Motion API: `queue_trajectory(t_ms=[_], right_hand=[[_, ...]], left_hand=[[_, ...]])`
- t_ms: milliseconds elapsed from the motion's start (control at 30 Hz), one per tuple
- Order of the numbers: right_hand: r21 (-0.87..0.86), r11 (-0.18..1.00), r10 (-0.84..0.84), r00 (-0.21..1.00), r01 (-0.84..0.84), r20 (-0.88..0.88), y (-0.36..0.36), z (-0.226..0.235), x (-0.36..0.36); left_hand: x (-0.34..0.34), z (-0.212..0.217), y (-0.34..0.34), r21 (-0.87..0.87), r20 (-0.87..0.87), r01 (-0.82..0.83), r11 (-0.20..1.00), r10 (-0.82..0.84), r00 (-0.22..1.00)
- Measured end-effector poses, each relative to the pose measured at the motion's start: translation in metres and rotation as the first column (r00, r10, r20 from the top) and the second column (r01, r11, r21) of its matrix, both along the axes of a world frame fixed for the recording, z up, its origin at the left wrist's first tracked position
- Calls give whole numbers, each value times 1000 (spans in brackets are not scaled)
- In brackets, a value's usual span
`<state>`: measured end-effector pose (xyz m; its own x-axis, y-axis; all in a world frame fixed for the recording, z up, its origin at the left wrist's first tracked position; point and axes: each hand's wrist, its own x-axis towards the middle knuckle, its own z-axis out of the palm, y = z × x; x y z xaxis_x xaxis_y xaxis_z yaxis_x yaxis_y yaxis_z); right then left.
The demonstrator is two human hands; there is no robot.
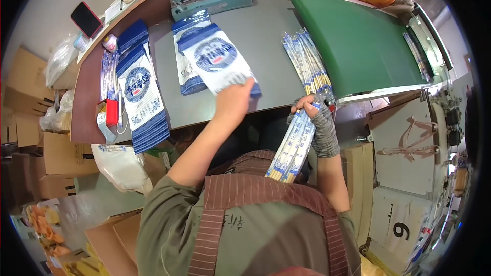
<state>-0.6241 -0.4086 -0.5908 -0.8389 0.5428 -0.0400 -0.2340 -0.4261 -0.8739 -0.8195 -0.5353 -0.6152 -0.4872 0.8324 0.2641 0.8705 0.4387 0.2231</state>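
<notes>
My left hand (233, 102) is closed on the lower edge of a flat white-and-blue printed bag (217, 59), its thumb on the front. Beneath that one, partly covered, lies a second bag of the same kind (187, 79) on the grey tabletop (184, 115). My right hand (318, 122), in a grey fingerless glove, wraps round a bundle of paper-wrapped chopsticks (290, 148) that slants down toward my apron. Just beyond this hand, more wrapped chopsticks (305, 61) lie in a pile on the table.
A green conveyor belt (353, 46) runs at the right, with chopsticks (417, 56) at its far end. A teal hand sealer (215, 2) stands at the back. On the left are a stack of bags (140, 87), a red box (109, 112) and a phone (86, 19).
</notes>
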Motion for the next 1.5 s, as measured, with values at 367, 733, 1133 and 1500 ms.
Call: queue_trajectory(t_ms=[367,733,1133,1500], right_hand=[[-27,1000,-1,1000,1,-5,-6,5,7],[-85,996,-28,1000,26,-11,-7,-2,12],[2,1000,4,1000,-4,18,-4,0,-3],[381,909,147,985,-169,86,-6,-60,-106]], left_hand=[[-28,46,3,493,-166,59,868,27,986],[-41,42,9,93,-213,33,995,-13,977],[-23,-10,14,-56,122,514,856,-506,854],[-22,-40,-9,313,917,-320,894,-197,348]])
